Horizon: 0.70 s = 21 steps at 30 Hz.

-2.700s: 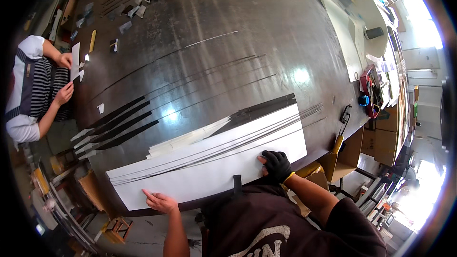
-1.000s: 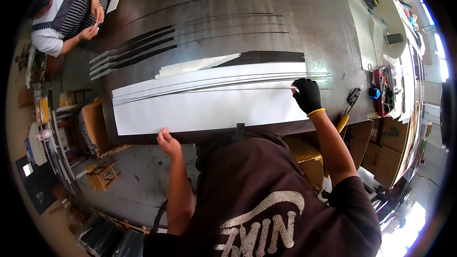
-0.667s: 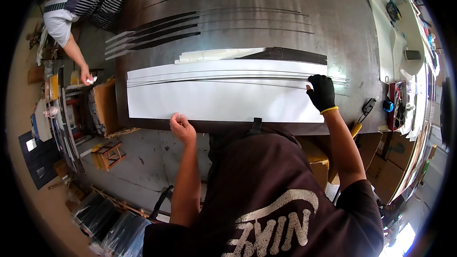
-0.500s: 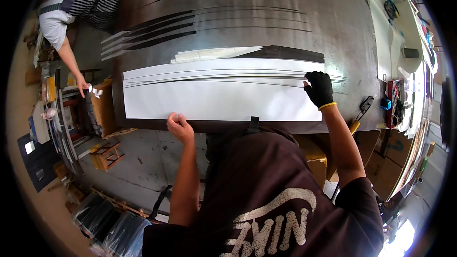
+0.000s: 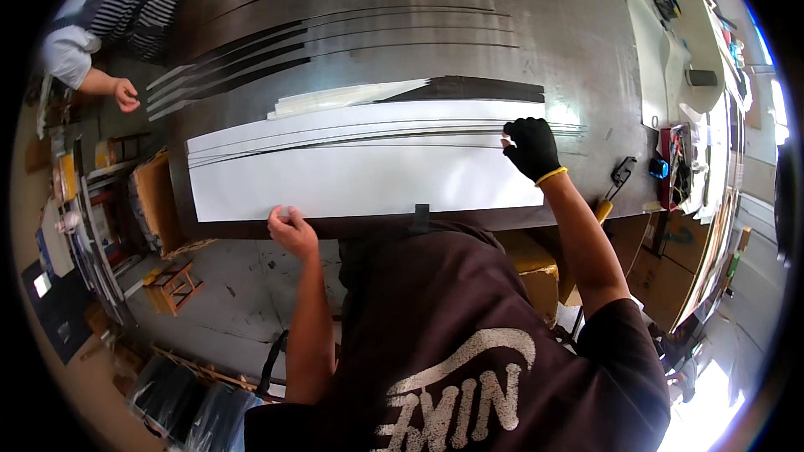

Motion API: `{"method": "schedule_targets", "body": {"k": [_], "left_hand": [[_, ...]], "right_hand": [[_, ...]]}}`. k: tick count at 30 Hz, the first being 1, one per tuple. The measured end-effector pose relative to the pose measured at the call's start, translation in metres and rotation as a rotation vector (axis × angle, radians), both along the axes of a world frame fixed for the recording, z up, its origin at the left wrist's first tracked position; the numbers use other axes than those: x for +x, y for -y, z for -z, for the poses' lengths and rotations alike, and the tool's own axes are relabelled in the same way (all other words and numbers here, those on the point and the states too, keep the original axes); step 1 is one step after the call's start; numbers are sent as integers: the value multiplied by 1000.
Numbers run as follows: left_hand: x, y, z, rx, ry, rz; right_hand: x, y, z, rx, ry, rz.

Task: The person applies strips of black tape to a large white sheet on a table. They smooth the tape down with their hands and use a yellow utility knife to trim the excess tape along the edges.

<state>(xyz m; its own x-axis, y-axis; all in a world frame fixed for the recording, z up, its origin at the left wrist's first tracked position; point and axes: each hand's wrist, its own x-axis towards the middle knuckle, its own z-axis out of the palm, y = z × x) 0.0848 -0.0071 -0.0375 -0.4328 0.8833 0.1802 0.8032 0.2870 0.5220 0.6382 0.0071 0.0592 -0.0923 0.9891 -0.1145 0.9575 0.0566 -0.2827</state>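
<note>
A long white sheet [image 5: 360,184] lies along the near side of the dark table, with several thin dark strips [image 5: 377,136] stretched lengthwise over it. My right hand [image 5: 531,149], in a black glove with bare fingertips and a yellow cuff, is closed on the strips near their right end; exactly how many it pinches is hidden. The strips' tips stick out to the right beyond it. At the sheet's near edge, left of centre, is my bare left hand [image 5: 293,233], its fingers loosely curled and apart with nothing visible in them.
Black strips and pale strips [image 5: 352,96] lie just behind the sheet. More long dark strips [image 5: 260,48] spread farther back on the table [image 5: 578,50]. A co-worker's hand [image 5: 126,95] is at the left. A cardboard box [image 5: 157,205] stands beside the table; a yellow-handled tool [image 5: 603,211] lies at right.
The whole view has shifted, so the table appears farther left. The co-worker's hand has risen from the box, and the white scrap it held is gone from it. My hands keep their places at the sheet.
</note>
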Motion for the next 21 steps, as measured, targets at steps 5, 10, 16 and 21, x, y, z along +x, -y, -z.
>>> {"method": "schedule_targets", "body": {"k": [5,10,16,21], "left_hand": [[-1,-1,-5,-2,-36,-7],[1,-6,-6,33,-46,24],[6,-3,-10,5,-67,-44],[6,-3,-11,12,-55,-27]], "right_hand": [[2,12,4,8,45,-81],[19,31,13,11,213,-39],[23,20,-7,28,112,-3],[42,25,-41,326,-71,45]]}}
